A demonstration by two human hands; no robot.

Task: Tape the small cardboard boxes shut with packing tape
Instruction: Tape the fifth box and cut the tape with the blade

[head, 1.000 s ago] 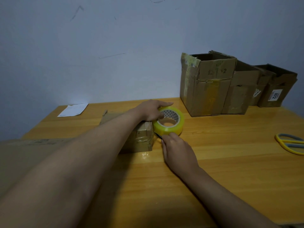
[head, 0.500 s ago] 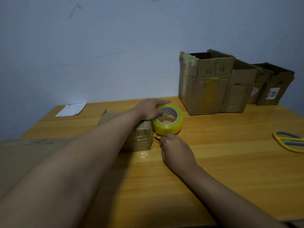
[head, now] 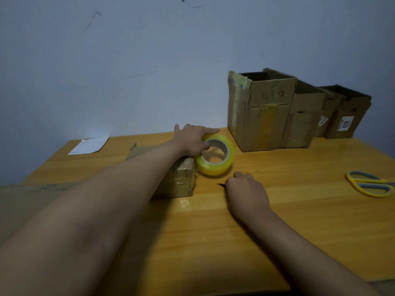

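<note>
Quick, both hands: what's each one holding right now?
Left hand: grips the tape roll.
Right hand: curled round a small dark blade.

The tape roll (head: 214, 157) is translucent yellow, the boxes (head: 260, 112) brown, the scissors (head: 370, 183) yellow with grey handle inserts, the table (head: 299, 210) orange-brown wood grain.

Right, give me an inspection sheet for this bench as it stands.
Surface: wooden table, glossy.
Job's things: small box wrapped in tape; yellow tape roll leaning at its right end.
Clutter: scissors at right edge; paper far left; flat cardboard near left.
Grips: left hand holds the roll; right hand pinches a small dark blade.
Cables: nothing seen.
Surroundings: four open boxes against a scuffed wall.
</note>
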